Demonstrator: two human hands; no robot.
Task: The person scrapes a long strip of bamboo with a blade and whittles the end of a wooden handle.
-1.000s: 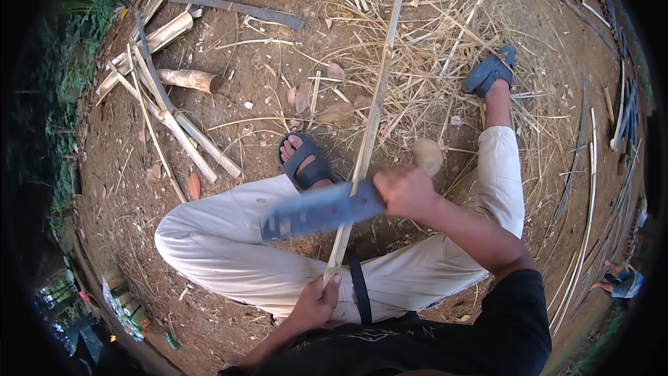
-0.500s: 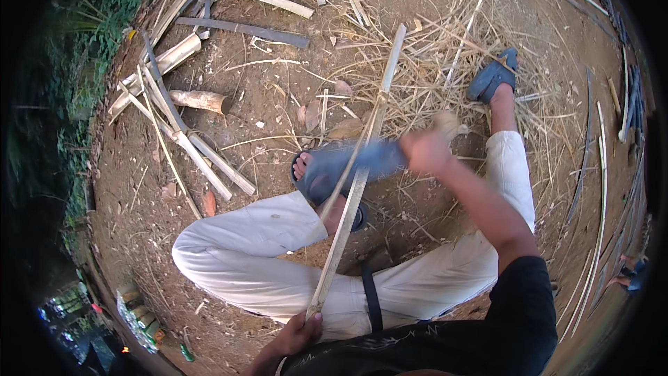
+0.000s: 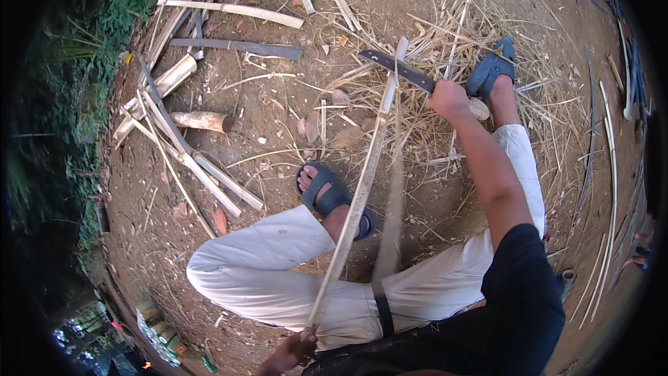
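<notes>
My left hand (image 3: 291, 351), low in the picture, is closed around the near end of a long bamboo strip (image 3: 358, 195) that slants up and away between my legs. In my right hand (image 3: 449, 99) is a machete (image 3: 417, 79) with a dark blade. Its pale, round wooden handle end shows behind the fist. The blade crosses the strip near its far tip. A second, thinner length of bamboo (image 3: 394, 209), smeared by motion, hangs from the same far tip on the right side. Whether the two pieces are still joined there I cannot tell.
My sandalled left foot (image 3: 327, 191) is close to the strip. Curly shavings (image 3: 424, 125) lie beneath the machete, near my right foot (image 3: 494, 69). Split bamboo pieces (image 3: 181, 143) and a short log (image 3: 202, 121) lie at left; long strips (image 3: 605, 195) lie along the right.
The machete has moved from the strip's middle up to its far tip. The thinner length has swung away to the right. My left hand has dropped slightly lower.
</notes>
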